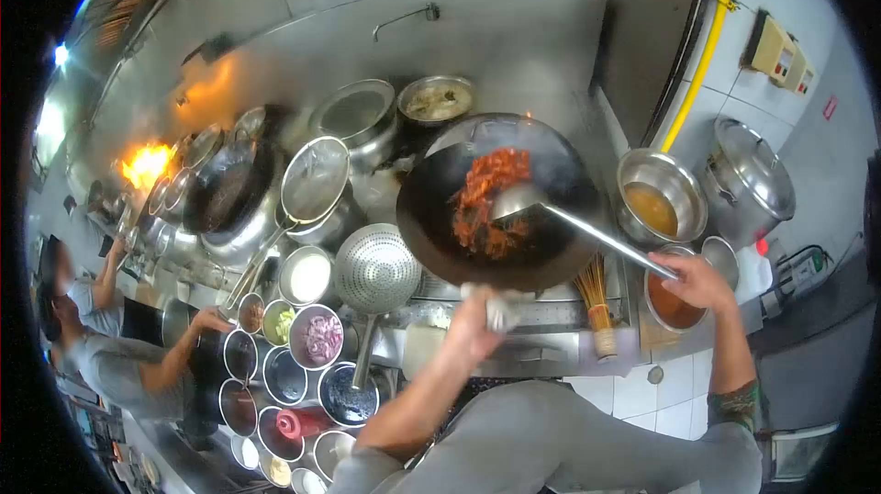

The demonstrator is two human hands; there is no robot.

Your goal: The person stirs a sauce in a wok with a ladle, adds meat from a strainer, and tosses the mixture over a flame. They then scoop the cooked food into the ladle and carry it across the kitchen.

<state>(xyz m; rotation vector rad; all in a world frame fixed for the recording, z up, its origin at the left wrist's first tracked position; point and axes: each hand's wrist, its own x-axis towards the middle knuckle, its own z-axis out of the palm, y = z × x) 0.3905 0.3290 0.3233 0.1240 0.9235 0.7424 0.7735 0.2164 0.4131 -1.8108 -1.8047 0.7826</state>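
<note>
The left hand (477, 315) grips a white cloth (500, 306) wrapped over the near rim of the black wok (431, 209), its fingers hidden beneath, while the right hand (702, 281) closes round the ladle (551, 209) handle, bowl resting in the reddish stir-fry (486, 196)
</note>
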